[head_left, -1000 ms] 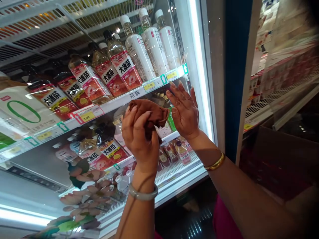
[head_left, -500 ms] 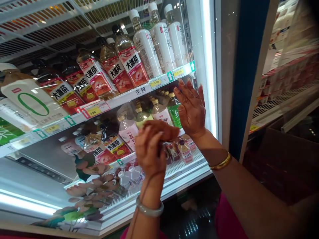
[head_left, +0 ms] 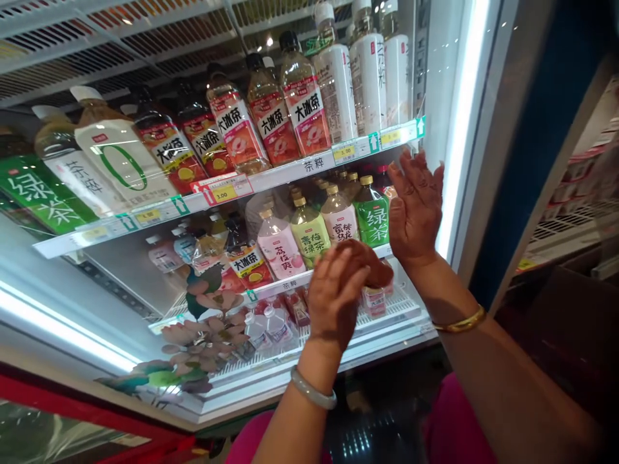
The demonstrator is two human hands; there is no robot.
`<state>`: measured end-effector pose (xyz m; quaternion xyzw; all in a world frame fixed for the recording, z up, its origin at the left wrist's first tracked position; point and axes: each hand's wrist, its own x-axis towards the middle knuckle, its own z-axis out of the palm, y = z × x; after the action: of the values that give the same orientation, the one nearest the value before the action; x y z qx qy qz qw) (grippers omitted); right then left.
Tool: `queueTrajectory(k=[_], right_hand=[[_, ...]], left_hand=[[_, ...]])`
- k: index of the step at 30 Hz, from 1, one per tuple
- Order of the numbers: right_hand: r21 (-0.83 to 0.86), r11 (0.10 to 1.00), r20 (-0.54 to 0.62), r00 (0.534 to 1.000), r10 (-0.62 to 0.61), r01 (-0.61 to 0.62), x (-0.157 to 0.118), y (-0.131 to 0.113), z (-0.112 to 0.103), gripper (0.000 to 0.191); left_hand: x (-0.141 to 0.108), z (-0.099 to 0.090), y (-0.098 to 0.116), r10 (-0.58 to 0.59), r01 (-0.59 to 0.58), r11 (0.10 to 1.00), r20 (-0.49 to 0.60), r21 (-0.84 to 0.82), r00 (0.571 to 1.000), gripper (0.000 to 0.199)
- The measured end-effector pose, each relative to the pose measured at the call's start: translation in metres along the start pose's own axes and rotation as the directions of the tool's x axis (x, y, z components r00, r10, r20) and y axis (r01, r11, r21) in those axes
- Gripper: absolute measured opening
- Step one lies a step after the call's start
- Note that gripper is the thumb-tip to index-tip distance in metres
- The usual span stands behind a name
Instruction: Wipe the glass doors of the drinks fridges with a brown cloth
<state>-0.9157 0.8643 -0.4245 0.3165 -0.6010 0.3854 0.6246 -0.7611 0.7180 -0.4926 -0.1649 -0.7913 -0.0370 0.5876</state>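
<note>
The left hand (head_left: pixel 336 296) grasps a cloth (head_left: pixel 370 264), seemingly against the glass door (head_left: pixel 130 267), right of the door's lotus decal (head_left: pixel 203 335); the right hand (head_left: pixel 418 209), holding nothing, spreads near its right edge. Wiping looks under way; how much is done or left cannot be told.

Cloth (head_left: pixel 371 263) in front, bottles (head_left: pixel 307 106) (shelved) behind
</note>
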Motion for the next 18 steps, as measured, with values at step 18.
queueTrajectory(k=[18], right_hand=[[0.067,0.992,0.161,0.98,-0.116,0.107,-0.035,-0.068,0.01,0.065]], left_hand=[[0.035,-0.038,-0.016,-0.113,0.124,0.991,-0.182,0.049,0.977,0.039]])
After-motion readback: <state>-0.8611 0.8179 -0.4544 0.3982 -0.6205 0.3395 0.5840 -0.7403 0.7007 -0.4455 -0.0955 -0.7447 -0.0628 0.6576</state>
